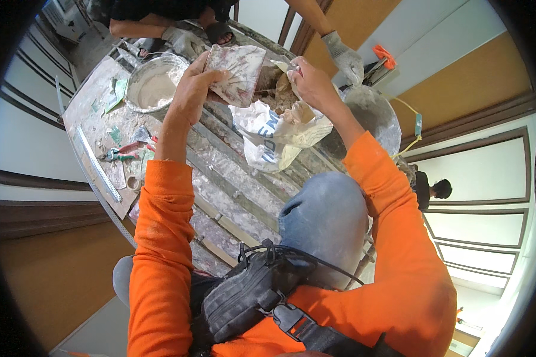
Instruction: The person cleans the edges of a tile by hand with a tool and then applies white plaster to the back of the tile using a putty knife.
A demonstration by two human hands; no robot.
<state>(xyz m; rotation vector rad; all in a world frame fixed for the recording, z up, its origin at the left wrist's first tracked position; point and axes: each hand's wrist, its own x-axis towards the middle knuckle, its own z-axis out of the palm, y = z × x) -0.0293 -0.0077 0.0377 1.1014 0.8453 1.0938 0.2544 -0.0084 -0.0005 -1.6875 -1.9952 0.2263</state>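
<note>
My left hand [192, 89] is closed on a flat, roughly square plate [237, 74], pale and smeared with plaster and reddish streaks. To its right, the fingers of my right hand [308, 84] are closed in a pinch at the upper edge of a crumpled white bag [265, 140] with blue print. Brownish-grey material [275, 102] shows in the bag's mouth, between my two hands. Left of my left hand stands a round bucket [153, 89] holding a greyish-white wet mix. The plate hides part of the bag's far side.
Slatted planks [220, 160] lie splattered below. Pliers [120, 156] and a perforated metal strip [98, 166] rest on a board at left. A grey bucket [378, 116] stands right. A co-worker's gloved hands [184, 43] are across from me. Another person [432, 189] is far right.
</note>
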